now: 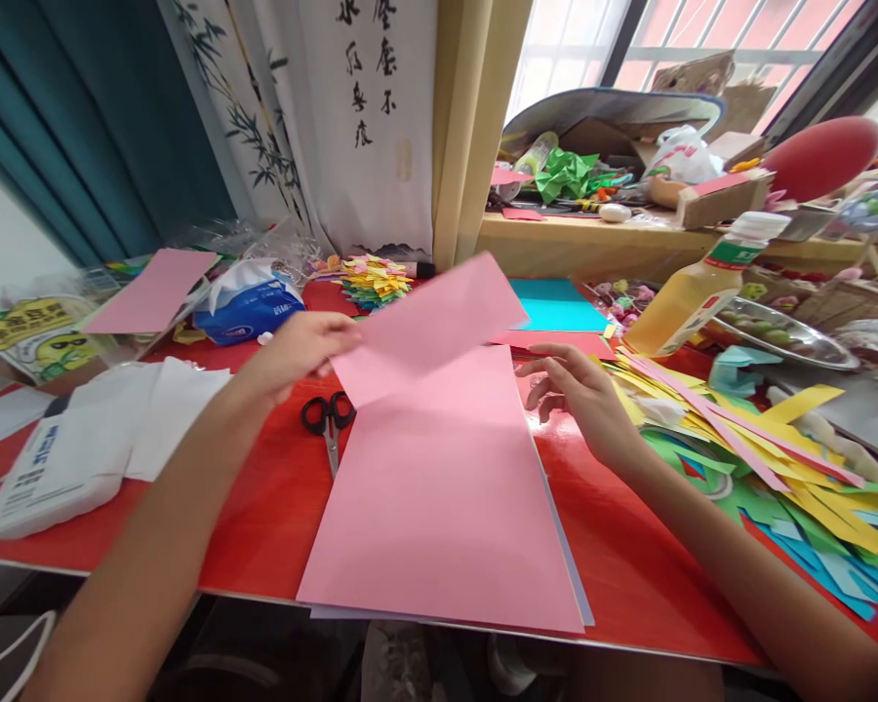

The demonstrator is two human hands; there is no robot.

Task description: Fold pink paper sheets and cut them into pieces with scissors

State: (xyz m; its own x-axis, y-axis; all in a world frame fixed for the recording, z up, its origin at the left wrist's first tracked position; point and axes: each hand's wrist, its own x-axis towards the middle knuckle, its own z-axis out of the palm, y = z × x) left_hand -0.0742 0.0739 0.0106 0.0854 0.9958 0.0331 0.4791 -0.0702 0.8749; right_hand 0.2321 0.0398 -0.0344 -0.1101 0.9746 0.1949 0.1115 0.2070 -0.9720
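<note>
My left hand (303, 353) is closed on the left edge of a pink paper piece (446, 317), pinching it. The piece is tilted and slightly blurred, raised over the far end of a large pink sheet (446, 497). That sheet lies on the red table with pale lilac paper showing beneath its right and near edges. My right hand (575, 400) hovers by the sheet's far right edge, fingers curved and apart, holding nothing visible. Black-handled scissors (329, 424) lie left of the sheet, blades toward me.
Cut strips (790, 458) in several colours pile up at right, near a juice bottle (698, 283) and a metal dish (782, 331). Blue paper (556, 304) lies behind the sheet. A tissue pack (249, 304) and a white case (59, 463) stand at left.
</note>
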